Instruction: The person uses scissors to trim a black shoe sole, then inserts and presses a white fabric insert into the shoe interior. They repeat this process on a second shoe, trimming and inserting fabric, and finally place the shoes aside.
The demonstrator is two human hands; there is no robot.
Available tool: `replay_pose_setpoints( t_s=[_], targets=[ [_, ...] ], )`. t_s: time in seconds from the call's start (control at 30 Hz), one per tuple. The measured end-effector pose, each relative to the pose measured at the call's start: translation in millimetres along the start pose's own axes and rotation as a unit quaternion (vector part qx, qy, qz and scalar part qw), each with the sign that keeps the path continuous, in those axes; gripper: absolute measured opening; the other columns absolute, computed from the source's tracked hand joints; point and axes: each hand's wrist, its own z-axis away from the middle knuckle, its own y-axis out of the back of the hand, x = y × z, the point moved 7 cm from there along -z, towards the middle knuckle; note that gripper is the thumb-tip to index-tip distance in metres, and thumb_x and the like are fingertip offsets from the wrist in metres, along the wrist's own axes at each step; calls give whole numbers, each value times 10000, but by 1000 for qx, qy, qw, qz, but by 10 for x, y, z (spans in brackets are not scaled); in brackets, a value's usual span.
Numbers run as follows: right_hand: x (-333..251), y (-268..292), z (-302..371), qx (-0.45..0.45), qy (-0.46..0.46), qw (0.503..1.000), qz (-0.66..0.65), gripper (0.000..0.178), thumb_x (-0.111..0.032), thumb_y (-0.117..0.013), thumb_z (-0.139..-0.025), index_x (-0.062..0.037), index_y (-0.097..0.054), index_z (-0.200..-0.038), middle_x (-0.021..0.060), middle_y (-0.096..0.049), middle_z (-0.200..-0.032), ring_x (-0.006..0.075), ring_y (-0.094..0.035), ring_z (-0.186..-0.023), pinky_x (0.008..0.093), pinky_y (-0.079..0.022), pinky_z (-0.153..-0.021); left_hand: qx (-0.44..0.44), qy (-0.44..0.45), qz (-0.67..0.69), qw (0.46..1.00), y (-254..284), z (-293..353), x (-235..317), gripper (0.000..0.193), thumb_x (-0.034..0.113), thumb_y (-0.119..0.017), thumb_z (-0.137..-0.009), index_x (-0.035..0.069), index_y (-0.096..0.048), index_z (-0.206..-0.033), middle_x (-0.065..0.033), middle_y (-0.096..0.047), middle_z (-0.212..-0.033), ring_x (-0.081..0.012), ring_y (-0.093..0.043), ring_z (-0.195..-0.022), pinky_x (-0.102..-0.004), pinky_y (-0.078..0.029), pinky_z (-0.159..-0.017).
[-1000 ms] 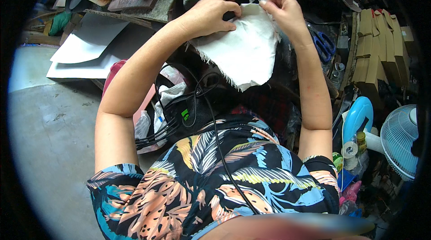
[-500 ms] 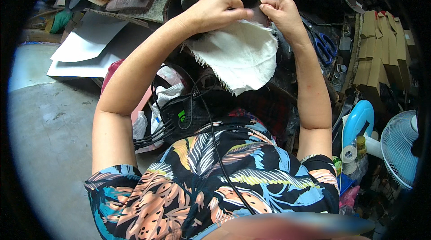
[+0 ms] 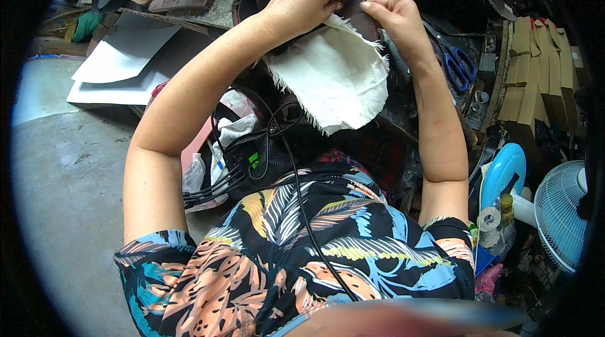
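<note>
A frayed piece of white cloth [image 3: 337, 79] hangs off the edge of a dark, cluttered workbench [image 3: 220, 12] in front of me. My left hand [image 3: 305, 0] is closed on the cloth's top corner, pinching it against a dark leather piece [image 3: 362, 12] with a red edge. My right hand [image 3: 394, 9] rests beside it on the dark piece, fingers spread, touching the cloth's upper right edge. Both forearms reach up from my patterned shirt.
Blue-handled scissors [image 3: 460, 66] lie right of my right hand. Stacked cardboard pieces [image 3: 535, 79] stand at the far right, above a white fan [image 3: 564, 214] and a blue object [image 3: 504, 173]. White sheets [image 3: 123, 63] lie at left. A black device with cables [image 3: 258, 160] hangs at my chest.
Both hands have shifted slightly up and away from me with the cloth. My right hand's fingers have opened out from a pinch to a spread pose.
</note>
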Motion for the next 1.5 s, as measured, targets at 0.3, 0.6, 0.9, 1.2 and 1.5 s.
replay_pose_setpoints(
  t_s=[0.3,0.6,0.9,1.2,1.5],
  targets=[
    [106,-48,-5,-11,-19,999,23,689,-42,-691,-883,-33,-346,-1480,163,-719,-953,174,-715,-816,271,-567,-718,18,36,-8,999,-36,-11,-64,176,143,-665,-892,-6,-669,-984,-211,-680,-898,-374,-678,-831,-415,-544,-756],
    [221,-21,-209,-57,-66,993,76,760,-39,-683,-845,-22,-313,-1510,209,-694,-1028,228,-712,-886,314,-572,-769,-18,2,-40,999,-107,11,-12,230,168,-693,-841,-4,-717,-991,-195,-695,-965,-340,-699,-866,-409,-552,-800],
    [-32,-137,-272,40,127,941,312,741,-10,-652,-770,28,-369,-1453,256,-627,-1242,332,-633,-1143,371,-494,-989,-13,19,-10,1000,-130,-8,-40,242,162,-627,-822,12,-729,-982,-197,-704,-892,-354,-696,-852,-412,-551,-813],
    [256,-5,-196,83,30,977,192,717,7,-688,-788,-27,-410,-1448,202,-645,-1224,250,-660,-1088,341,-521,-951,18,55,3,998,-146,8,-42,263,181,-622,-809,28,-733,-992,-205,-711,-857,-354,-708,-796,-407,-564,-798],
    [247,-42,-136,86,53,995,10,673,88,-644,-821,-17,-392,-1436,170,-704,-1082,154,-686,-961,249,-551,-810,83,-16,14,996,-95,-35,44,185,163,-631,-892,21,-710,-980,-181,-707,-826,-325,-710,-776,-392,-567,-760]
  ],
)
